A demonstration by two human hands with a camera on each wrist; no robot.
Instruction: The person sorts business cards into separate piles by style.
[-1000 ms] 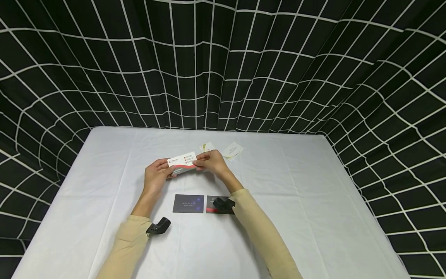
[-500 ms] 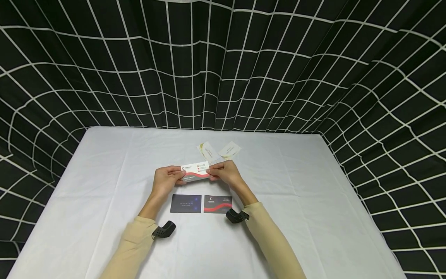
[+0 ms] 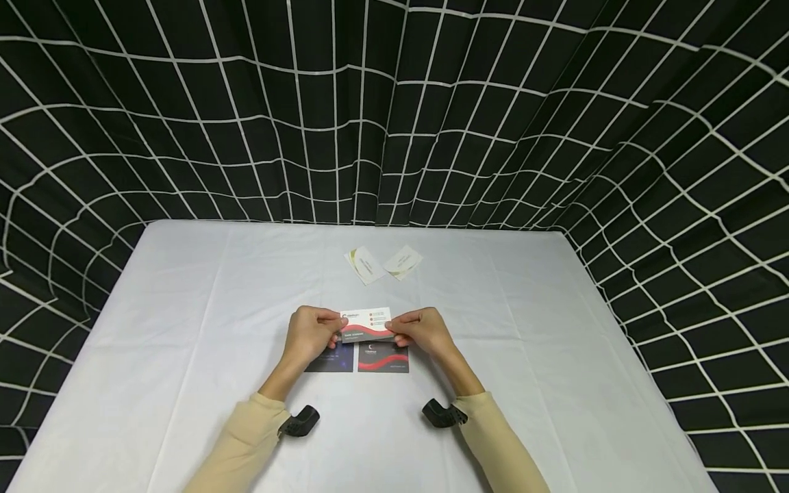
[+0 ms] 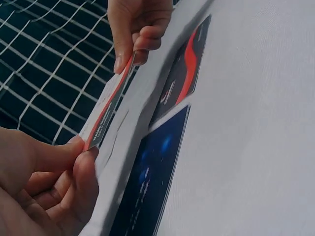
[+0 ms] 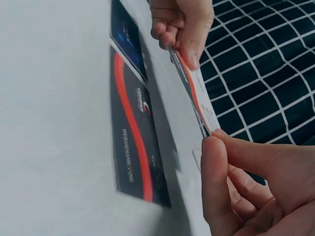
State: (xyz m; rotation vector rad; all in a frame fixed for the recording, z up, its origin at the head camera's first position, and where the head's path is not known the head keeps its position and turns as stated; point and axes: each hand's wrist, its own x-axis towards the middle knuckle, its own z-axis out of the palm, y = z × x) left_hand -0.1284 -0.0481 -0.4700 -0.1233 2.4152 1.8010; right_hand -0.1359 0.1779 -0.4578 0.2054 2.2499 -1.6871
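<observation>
I see the left hand (image 3: 311,334) and right hand (image 3: 427,332) pinching the white-and-red card (image 3: 366,322) aloft, unplaced, with blue card (image 3: 335,360) and black card (image 3: 383,357) flat below their fingers (image 4: 87,181).

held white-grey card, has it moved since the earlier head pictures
Yes: in the head view, the held white-grey card has come rightward and down the picture, closer to the dark red-striped card.

Red-striped card (image 4: 106,112) in left grip (image 4: 51,194), perhaps slightly bowed
</observation>
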